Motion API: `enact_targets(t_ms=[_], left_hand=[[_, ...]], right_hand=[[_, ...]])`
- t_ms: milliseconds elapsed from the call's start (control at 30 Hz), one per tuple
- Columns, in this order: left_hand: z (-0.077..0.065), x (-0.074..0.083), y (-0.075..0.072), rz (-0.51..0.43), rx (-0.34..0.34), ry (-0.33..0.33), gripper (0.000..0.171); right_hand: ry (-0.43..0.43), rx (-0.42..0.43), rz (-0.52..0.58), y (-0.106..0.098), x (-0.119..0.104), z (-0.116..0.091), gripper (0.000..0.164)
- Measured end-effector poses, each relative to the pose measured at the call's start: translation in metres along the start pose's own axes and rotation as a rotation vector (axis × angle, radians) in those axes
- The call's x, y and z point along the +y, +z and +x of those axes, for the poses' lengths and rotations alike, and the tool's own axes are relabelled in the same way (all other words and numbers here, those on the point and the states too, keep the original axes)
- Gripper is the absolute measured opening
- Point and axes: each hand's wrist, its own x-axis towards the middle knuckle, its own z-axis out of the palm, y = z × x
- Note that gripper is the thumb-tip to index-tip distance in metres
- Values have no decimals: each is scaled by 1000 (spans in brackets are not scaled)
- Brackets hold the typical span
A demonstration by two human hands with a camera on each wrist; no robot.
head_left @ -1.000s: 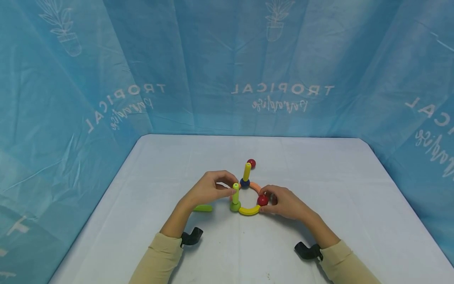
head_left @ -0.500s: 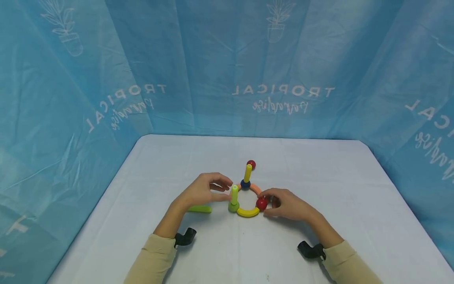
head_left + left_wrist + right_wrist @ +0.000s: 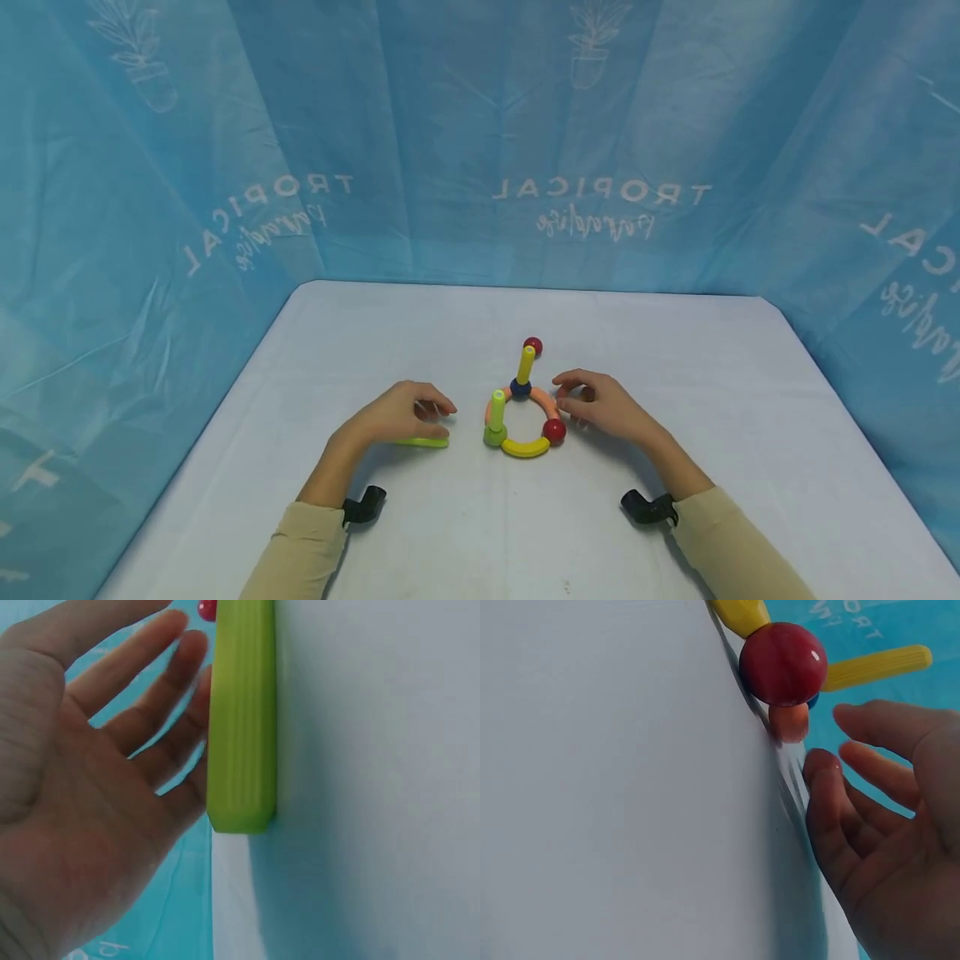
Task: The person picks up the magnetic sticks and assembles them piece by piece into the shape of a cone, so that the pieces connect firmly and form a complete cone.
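Observation:
A ring of toy pieces lies on the table: a yellow curved piece (image 3: 525, 448), orange curved pieces (image 3: 547, 402), a red ball (image 3: 554, 431), a green ball (image 3: 495, 435) and a dark blue ball (image 3: 521, 388). A light green stick (image 3: 497, 408) rises from the green ball, a yellow stick (image 3: 527, 364) from the blue one. My left hand (image 3: 401, 412) is over a loose green bar (image 3: 244, 712), fingers spread and partly behind it in the left wrist view. My right hand (image 3: 609, 408) hovers just right of the ring, fingers loosely bent and holding nothing.
Behind the yellow stick another red ball (image 3: 533, 343) sits on the white table (image 3: 660, 350). Blue printed sheets (image 3: 450, 125) hang around the back and sides. A black wrist mount (image 3: 365, 505) is on each wrist.
My left hand has left the light green stick and moved left and down to the loose bar. My right hand has let go of the red ball and shifted slightly up and away.

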Motion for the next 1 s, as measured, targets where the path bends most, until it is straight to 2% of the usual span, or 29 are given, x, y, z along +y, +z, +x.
enact_targets(t_ms=[133, 367, 567, 700, 833, 1000], left_hand=[[-2, -6, 0, 14, -61, -15, 26], [-2, -10, -2, 16, -111, -4, 16], [-1, -11, 0, 25, -101, -18, 13], [-2, -8, 0, 21, -87, -35, 13], [-3, -5, 0, 25, -68, -49, 13], [-3, -6, 1, 34, -42, -53, 12]], right_hand=[[16, 43, -33, 3, -5, 13, 45], [-5, 21, -38, 8, -14, 32, 47], [-9, 22, -42, 14, -16, 43, 51], [-61, -27, -50, 16, -13, 47, 52], [-115, -47, -67, 17, -11, 50, 42], [-102, -30, -91, 18, -7, 50, 30]])
